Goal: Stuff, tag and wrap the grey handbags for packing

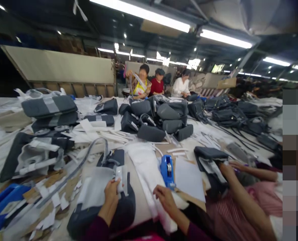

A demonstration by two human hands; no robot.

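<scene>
A dark grey handbag [124,209] lies in front of me with a pale foam sheet [98,185] over it. My left hand [111,197] pinches a strap end wrapped in white [119,177] above the bag. From there a long grey strap [85,160] with a clear cover loops up and away to the left. My right hand [165,201] hovers beside a blue tape dispenser [167,170], its fingers loosely bent and apart, and nothing shows in them. Beneath that hand runs a strip of white foam sheeting [145,170].
White paper sheets [189,177] lie on cardboard right of the dispenser. A co-worker's arm [241,194] reaches into another dark bag [210,155]. Bags are piled [151,132] across the table. Scraps [48,204] and another blue dispenser [8,204] sit left. Several people sit opposite.
</scene>
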